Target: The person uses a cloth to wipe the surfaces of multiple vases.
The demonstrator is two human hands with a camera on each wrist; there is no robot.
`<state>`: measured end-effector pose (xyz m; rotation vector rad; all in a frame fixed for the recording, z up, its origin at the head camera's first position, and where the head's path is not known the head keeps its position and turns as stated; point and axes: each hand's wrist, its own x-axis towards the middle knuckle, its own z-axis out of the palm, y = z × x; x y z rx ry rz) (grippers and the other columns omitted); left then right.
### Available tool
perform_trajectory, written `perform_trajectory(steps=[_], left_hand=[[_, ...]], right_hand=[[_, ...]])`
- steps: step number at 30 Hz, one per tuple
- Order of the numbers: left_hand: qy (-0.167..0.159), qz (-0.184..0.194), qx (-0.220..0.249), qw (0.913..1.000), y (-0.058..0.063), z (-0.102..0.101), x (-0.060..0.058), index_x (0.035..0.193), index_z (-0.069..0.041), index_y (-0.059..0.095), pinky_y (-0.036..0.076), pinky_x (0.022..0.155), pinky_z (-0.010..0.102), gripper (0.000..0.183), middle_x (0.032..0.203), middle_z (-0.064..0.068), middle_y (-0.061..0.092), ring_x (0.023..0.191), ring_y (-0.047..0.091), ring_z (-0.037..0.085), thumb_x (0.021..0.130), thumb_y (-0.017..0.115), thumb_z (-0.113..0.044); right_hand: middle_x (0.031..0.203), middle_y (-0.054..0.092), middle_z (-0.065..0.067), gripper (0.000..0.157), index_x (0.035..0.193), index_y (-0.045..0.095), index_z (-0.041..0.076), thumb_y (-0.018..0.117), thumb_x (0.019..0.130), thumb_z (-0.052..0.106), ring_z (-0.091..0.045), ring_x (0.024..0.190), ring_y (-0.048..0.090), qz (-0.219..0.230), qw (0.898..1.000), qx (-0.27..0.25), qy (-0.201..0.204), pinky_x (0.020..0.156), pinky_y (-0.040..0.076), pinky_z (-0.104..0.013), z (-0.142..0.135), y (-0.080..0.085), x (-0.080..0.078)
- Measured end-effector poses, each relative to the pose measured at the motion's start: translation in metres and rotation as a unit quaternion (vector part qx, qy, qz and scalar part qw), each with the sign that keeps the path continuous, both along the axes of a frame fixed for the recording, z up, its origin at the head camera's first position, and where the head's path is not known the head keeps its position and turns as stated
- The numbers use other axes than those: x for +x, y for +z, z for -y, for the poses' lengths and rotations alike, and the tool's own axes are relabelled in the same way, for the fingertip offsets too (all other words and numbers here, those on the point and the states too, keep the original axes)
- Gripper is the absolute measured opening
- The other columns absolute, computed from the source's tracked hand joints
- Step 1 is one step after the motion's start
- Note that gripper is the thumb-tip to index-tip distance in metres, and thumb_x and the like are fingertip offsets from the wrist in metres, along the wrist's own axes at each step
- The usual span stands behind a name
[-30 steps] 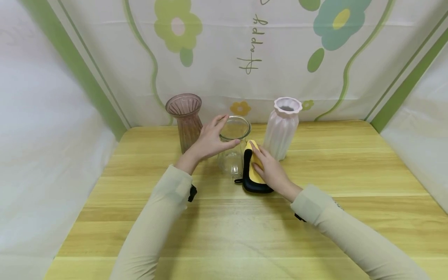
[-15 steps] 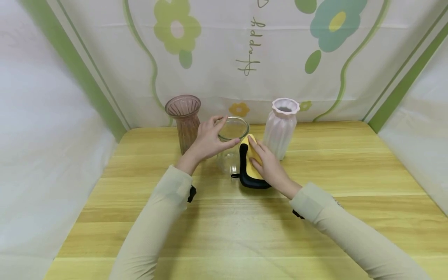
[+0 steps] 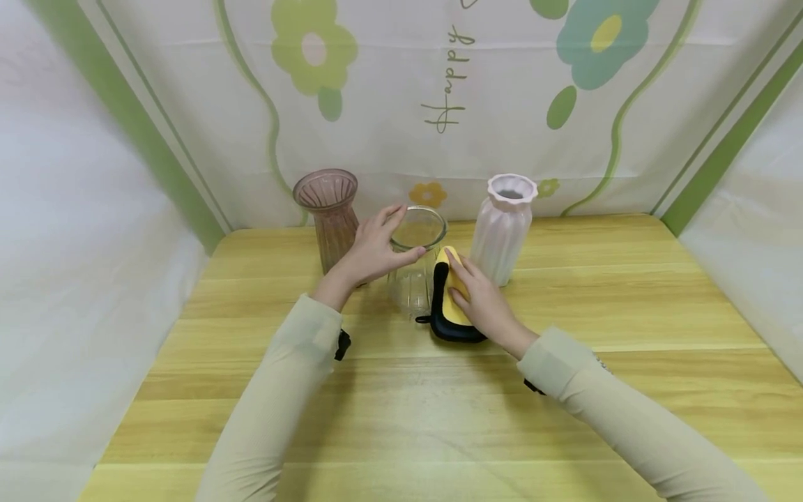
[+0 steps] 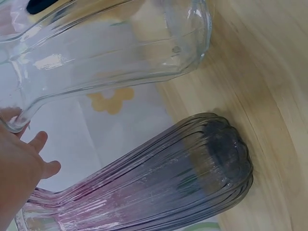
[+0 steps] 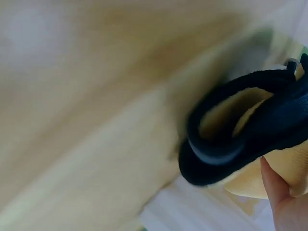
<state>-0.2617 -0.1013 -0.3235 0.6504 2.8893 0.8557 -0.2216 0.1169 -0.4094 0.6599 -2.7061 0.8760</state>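
My left hand (image 3: 375, 252) holds the clear glass vase (image 3: 410, 289) at its rim, thumb on the near edge and a finger on the far one; two other fingers stand free of the glass. My right hand (image 3: 484, 300) grips a yellow-and-black mitt (image 3: 453, 310) just beside the vase; I can't tell whether they touch. The vase stands upright on the wooden table (image 3: 408, 418), between a purple vase (image 3: 332, 233) and a pinkish-white vase (image 3: 498, 240).

I judge the glass stiff, smooth, slippery and breakable, with some weight low down. The narrow neck under the flared lip should give a surer hold than the rim alone. The mitt looks light and soft, likely to fold, so its thick yellow middle seems the best place to pinch.
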Motion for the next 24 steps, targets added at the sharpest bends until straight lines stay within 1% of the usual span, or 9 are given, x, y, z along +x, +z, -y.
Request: perform_trajectory(steps=[2,4,6,8,10,12,16,20,24], left_hand=[[0.000,0.000,0.001,1.0000,0.000,0.000,0.000,0.155,-0.011,0.012,0.001,0.117,0.062,0.088,0.161,0.009,0.011,0.148,0.009,0.037,0.090,0.056,-0.050],[0.003,-0.001,0.003,1.0000,-0.001,0.000,0.001,0.155,-0.012,0.010,0.002,0.117,0.061,0.089,0.161,0.009,0.009,0.148,0.007,0.038,0.089,0.056,-0.051],[0.008,-0.005,0.004,0.9999,-0.001,0.000,0.001,0.155,-0.012,0.010,0.003,0.118,0.060,0.091,0.160,0.011,0.009,0.148,0.008,0.038,0.088,0.057,-0.051],[0.012,-0.011,0.004,0.9999,-0.002,-0.001,0.001,0.155,-0.011,0.011,0.006,0.119,0.057,0.092,0.159,0.014,0.011,0.146,0.011,0.037,0.087,0.058,-0.053],[0.017,-0.020,0.000,0.9996,-0.003,-0.001,0.001,0.155,-0.011,0.013,0.009,0.119,0.055,0.092,0.156,0.016,0.015,0.144,0.015,0.035,0.087,0.058,-0.054],[0.020,-0.029,-0.009,0.9993,-0.004,-0.002,0.001,0.154,-0.009,0.015,0.011,0.119,0.053,0.092,0.154,0.016,0.019,0.142,0.018,0.034,0.087,0.058,-0.055],[0.023,-0.041,-0.012,0.9988,-0.004,-0.001,0.001,0.153,-0.007,0.019,0.011,0.119,0.051,0.091,0.153,0.016,0.024,0.142,0.021,0.033,0.086,0.060,-0.054],[0.019,-0.034,-0.006,0.9992,-0.001,0.000,0.001,0.152,-0.007,0.021,0.009,0.119,0.053,0.090,0.154,0.015,0.024,0.143,0.019,0.035,0.086,0.062,-0.052],[0.012,-0.018,-0.003,0.9998,0.002,0.002,0.001,0.152,-0.008,0.021,0.008,0.119,0.056,0.089,0.156,0.015,0.022,0.145,0.016,0.036,0.086,0.061,-0.051]], right_hand=[[0.142,0.045,-0.025,0.069,0.151,0.028,0.011,0.063,0.091,0.011,-0.042,0.104,0.062,0.002,1.000,0.016,0.000,0.085,0.054,-0.049,-0.002,-0.005,0.000],[0.140,0.047,-0.024,0.069,0.151,0.028,0.012,0.063,0.092,0.012,-0.039,0.093,0.065,0.005,1.000,0.025,0.000,0.080,0.055,-0.048,-0.004,-0.009,0.000],[0.140,0.047,-0.025,0.068,0.151,0.028,0.013,0.062,0.092,0.012,-0.039,0.088,0.065,0.007,1.000,0.025,0.000,0.077,0.055,-0.048,-0.005,-0.011,0.001],[0.140,0.046,-0.025,0.068,0.151,0.028,0.013,0.062,0.092,0.012,-0.040,0.091,0.065,0.007,1.000,0.018,0.000,0.080,0.055,-0.049,-0.005,-0.011,0.001],[0.141,0.045,-0.025,0.068,0.151,0.028,0.013,0.062,0.092,0.012,-0.042,0.101,0.063,0.004,1.000,0.009,0.002,0.085,0.054,-0.050,-0.005,-0.010,0.001],[0.143,0.044,-0.025,0.069,0.151,0.028,0.012,0.062,0.092,0.011,-0.043,0.112,0.058,0.000,1.000,0.000,0.004,0.092,0.051,-0.052,-0.005,-0.007,0.000],[0.144,0.042,-0.024,0.069,0.151,0.028,0.011,0.062,0.091,0.009,-0.043,0.128,0.047,-0.014,1.000,-0.022,0.011,0.102,0.044,-0.053,-0.002,0.001,-0.002],[0.143,0.043,-0.025,0.068,0.151,0.029,0.010,0.062,0.091,0.007,-0.043,0.130,0.045,-0.025,0.999,-0.047,0.010,0.104,0.042,-0.052,0.002,0.010,-0.004],[0.145,0.041,-0.025,0.067,0.151,0.030,0.011,0.062,0.092,0.007,-0.043,0.131,0.044,-0.020,0.998,-0.060,0.003,0.104,0.042,-0.053,0.004,0.014,-0.003]])
